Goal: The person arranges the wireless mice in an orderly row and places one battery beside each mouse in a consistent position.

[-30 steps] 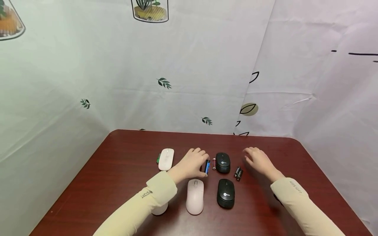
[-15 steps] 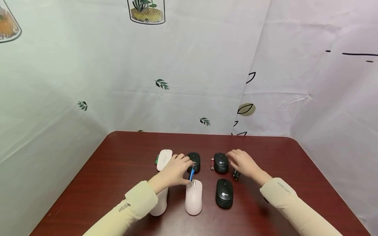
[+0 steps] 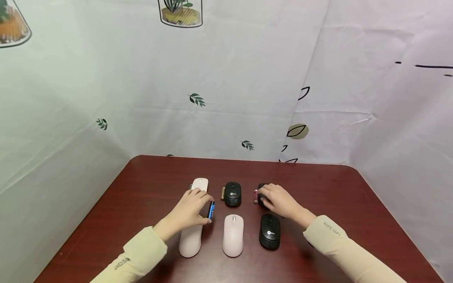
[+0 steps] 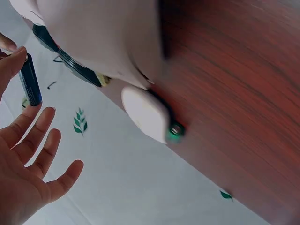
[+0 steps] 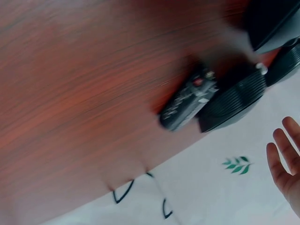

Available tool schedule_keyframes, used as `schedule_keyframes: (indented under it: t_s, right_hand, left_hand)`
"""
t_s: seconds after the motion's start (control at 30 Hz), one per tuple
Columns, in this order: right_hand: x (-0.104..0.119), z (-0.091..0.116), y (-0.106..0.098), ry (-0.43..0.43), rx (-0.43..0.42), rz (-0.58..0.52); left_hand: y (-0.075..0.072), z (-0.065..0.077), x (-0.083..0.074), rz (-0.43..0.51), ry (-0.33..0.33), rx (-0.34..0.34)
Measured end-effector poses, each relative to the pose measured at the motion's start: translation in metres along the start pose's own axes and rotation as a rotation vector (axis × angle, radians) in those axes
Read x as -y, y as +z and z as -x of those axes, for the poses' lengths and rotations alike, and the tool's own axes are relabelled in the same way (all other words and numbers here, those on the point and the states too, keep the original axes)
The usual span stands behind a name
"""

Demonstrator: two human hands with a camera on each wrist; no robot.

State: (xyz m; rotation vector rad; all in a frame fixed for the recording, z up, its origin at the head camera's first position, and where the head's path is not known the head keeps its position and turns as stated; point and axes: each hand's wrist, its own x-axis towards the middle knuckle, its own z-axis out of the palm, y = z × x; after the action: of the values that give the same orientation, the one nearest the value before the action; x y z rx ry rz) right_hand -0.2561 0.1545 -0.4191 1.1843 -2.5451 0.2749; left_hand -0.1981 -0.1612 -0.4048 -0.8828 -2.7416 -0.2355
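Note:
My left hand [image 3: 188,209] pinches a blue battery [image 3: 211,210] between thumb and fingertip. In the left wrist view that battery [image 4: 30,83] is held lengthwise between the two, the other fingers spread. Below this hand lies a white mouse [image 3: 190,240], partly covered by it; another white mouse [image 3: 200,183] shows just beyond. My right hand [image 3: 279,200] reaches over the back right black mouse [image 3: 262,187], hiding most of it. Its fingers look extended in the right wrist view, holding nothing. Black batteries [image 5: 187,101] lie beside a black mouse [image 5: 232,103] there.
A gold battery [image 3: 223,193] lies left of the back middle black mouse [image 3: 232,193]. Farther right is a red battery [image 3: 255,196]. A pinkish-white mouse [image 3: 233,236] and a black mouse [image 3: 270,232] stand in front. A green battery [image 4: 176,130] sits by the white mouse.
The left hand has moved left with the blue battery, uncovering the back middle black mouse and gold battery. The right hand has moved left over the back right black mouse.

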Motion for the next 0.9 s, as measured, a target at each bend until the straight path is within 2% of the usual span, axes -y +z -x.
schedule_keyframes:
  t_s: [0.2, 0.4, 0.57, 0.8, 0.9]
  right_hand:
    - [0.013, -0.004, 0.005, -0.075, -0.056, -0.023]
    - [0.034, -0.009, 0.007, -0.086, -0.016, 0.053]
    - [0.061, -0.024, 0.010, -0.096, -0.007, 0.112]
    - [0.103, -0.052, 0.012, -0.152, 0.038, 0.072]
    - [0.120, -0.060, 0.015, -0.169, 0.051, 0.056]
  left_hand:
    - [-0.004, 0.014, 0.010, -0.016, -0.019, -0.014]
    - [-0.004, 0.032, 0.018, -0.002, -0.050, -0.012]
    - [-0.007, 0.053, 0.027, -0.009, -0.099, 0.020]
    - [-0.017, 0.073, 0.038, -0.054, -0.142, 0.058]
    - [-0.022, 0.078, 0.043, -0.035, -0.142, 0.091]
